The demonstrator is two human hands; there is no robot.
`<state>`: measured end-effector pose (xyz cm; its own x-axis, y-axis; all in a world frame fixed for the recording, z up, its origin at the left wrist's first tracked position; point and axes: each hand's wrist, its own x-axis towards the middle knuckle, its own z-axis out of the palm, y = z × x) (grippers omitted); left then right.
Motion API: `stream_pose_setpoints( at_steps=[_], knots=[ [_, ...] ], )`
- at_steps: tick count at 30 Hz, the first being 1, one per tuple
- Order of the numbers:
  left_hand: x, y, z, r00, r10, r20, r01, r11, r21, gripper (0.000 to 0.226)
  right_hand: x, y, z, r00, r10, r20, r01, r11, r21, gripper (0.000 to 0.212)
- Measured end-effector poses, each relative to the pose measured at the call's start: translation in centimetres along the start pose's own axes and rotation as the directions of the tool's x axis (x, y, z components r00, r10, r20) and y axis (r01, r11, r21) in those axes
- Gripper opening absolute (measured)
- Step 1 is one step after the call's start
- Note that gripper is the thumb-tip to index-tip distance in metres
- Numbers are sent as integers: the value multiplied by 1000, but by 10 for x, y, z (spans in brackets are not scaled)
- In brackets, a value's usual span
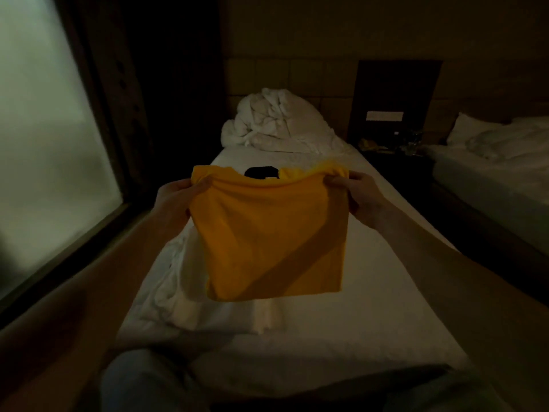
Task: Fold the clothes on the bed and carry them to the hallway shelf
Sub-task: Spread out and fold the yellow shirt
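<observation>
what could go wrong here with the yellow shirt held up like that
1. The yellow shirt hangs from the left hand and right hand by its top corners only; a slipped grip may undo the fold.
2. Lowered carelessly, it could land on the white clothes or black item beneath.

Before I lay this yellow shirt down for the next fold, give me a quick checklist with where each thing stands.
1. Left hand grips the yellow shirt at its top corner: ok.
2. Right hand grips the other top corner: ok.
3. Shirt hangs flat, top edge level: ok.
4. Bare sheet on the bed to lay it on: ok.
5. Black item behind the shirt out of the way: cannot tell.
</observation>
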<state>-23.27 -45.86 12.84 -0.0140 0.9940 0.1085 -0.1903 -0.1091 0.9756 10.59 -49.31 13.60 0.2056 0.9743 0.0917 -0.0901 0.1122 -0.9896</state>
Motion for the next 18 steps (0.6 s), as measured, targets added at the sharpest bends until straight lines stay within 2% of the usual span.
stream_pose_setpoints(
  at_steps=[3,6,8,10,12,18],
  knots=[
    [-8,12,-35,998,10,-61,-7,999,53,19,-2,11,34,995,38,93,-42,998,41,41],
    [-1,17,-59,993,19,-113,-9,996,90,15,8,28,65,983,82,163,-95,993,74,29],
    [12,11,-71,991,12,-136,6,991,135,17,23,46,80,973,133,188,-149,986,73,35],
    [33,-4,-83,990,1,-139,30,975,220,30,42,67,91,968,184,173,-191,981,26,46],
    [58,-26,-93,993,-36,-114,71,947,312,37,64,91,99,963,231,137,-229,973,-27,45],
    [133,-121,-95,975,-121,-185,208,787,581,28,127,177,105,928,373,21,-360,908,-215,38]
  ],
)
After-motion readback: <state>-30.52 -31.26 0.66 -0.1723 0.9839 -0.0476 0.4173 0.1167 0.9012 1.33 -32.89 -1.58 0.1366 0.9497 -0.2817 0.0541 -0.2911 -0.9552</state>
